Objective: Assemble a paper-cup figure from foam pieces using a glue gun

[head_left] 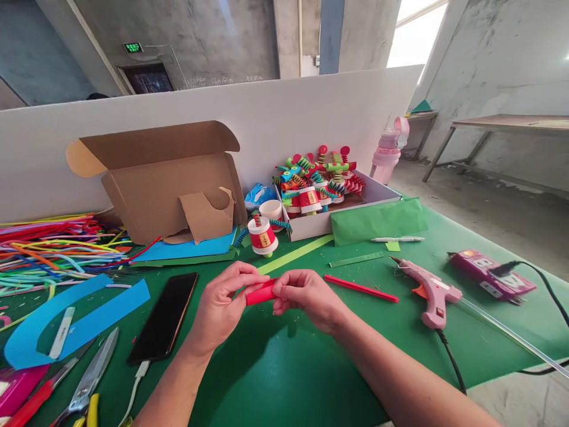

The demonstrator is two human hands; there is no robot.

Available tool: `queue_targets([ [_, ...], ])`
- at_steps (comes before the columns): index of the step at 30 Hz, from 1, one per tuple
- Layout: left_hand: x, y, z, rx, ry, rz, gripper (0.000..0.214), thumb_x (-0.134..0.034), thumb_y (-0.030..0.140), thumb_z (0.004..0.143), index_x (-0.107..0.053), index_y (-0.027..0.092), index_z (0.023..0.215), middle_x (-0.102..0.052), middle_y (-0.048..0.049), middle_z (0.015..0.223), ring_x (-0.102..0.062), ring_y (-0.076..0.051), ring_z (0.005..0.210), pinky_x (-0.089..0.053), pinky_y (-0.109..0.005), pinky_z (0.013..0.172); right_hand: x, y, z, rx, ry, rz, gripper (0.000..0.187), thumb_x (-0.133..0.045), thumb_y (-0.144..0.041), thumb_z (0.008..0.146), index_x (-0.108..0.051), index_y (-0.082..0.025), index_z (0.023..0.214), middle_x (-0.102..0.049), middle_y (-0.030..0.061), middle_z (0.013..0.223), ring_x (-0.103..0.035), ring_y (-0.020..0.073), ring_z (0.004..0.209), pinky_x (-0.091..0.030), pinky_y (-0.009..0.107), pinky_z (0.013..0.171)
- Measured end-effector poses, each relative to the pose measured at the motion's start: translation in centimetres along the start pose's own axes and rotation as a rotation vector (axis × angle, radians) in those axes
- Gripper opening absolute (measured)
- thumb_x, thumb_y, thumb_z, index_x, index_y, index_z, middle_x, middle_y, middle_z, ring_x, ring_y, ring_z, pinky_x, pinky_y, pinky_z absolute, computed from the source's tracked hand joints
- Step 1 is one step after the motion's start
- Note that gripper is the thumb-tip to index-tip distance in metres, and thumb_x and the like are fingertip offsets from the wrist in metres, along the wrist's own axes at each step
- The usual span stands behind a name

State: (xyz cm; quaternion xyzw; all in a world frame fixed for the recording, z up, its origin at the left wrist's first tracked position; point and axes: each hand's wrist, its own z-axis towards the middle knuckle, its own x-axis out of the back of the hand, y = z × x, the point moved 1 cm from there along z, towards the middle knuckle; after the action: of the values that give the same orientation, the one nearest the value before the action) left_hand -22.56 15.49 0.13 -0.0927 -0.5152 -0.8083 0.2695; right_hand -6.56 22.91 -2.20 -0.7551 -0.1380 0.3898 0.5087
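Between my two hands is a small red paper roll (261, 294), held just above the green table. My left hand (222, 302) grips its left end, fingers closed round it. At the other end, my right hand (306, 295) pinches the roll between thumb and fingers. A red paper strip (362, 289) lies right of my right hand. Behind my hands stands an upturned paper cup figure (262, 236) with folded paper arms. A light green paper strip (296, 255) runs behind the hands.
A pink glue gun (429, 287) and its cable lie at right. At left are a black phone (164, 317), scissors (91, 373), blue paper (84, 320) and colourful pipe cleaners (57, 255). A white box (306, 226) of cup figures and an open cardboard box (169, 196) stand behind.
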Motion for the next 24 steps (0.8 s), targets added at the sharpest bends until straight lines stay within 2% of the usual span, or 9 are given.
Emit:
queue_targets([
  [6, 0.38, -0.09, 0.07, -0.12, -0.084, 0.064, 0.033, -0.055, 0.009, 0.086, -0.078, 0.031, 0.096, -0.067, -0.0017, 0.092, -0.065, -0.013, 0.085, -0.052, -0.02, 0.07, 0.35, -0.02, -0.07, -0.079, -0.034, 0.062, 0.038, -0.087, -0.041, 0.053, -0.064, -0.014, 0.066, -0.069, 0.0022, 0.056, -0.066, 0.0127, 0.052, -0.052, 0.024, 0.058],
  [14, 0.51, -0.17, 0.25, -0.012, -0.064, -0.023, 0.019, -0.059, 0.018, 0.086, -0.077, 0.025, 0.086, -0.071, -0.0041, 0.093, -0.067, -0.017, 0.088, -0.054, -0.022, 0.069, 0.58, -0.32, -0.05, -0.1, 0.002, 0.108, 0.038, -0.088, -0.039, 0.05, -0.065, -0.013, 0.066, -0.07, 0.0021, 0.056, -0.066, 0.0122, 0.05, -0.053, 0.022, 0.057],
  [24, 0.46, 0.02, 0.25, 0.019, -0.045, -0.021, 0.022, -0.057, 0.016, 0.084, -0.077, 0.025, 0.082, -0.072, -0.005, 0.09, -0.068, -0.018, 0.087, -0.054, -0.024, 0.068, 0.71, -0.33, -0.08, -0.095, -0.018, 0.114, 0.035, -0.087, -0.035, 0.053, -0.067, -0.012, 0.068, -0.071, 0.0039, 0.059, -0.068, 0.013, 0.054, -0.053, 0.023, 0.06],
])
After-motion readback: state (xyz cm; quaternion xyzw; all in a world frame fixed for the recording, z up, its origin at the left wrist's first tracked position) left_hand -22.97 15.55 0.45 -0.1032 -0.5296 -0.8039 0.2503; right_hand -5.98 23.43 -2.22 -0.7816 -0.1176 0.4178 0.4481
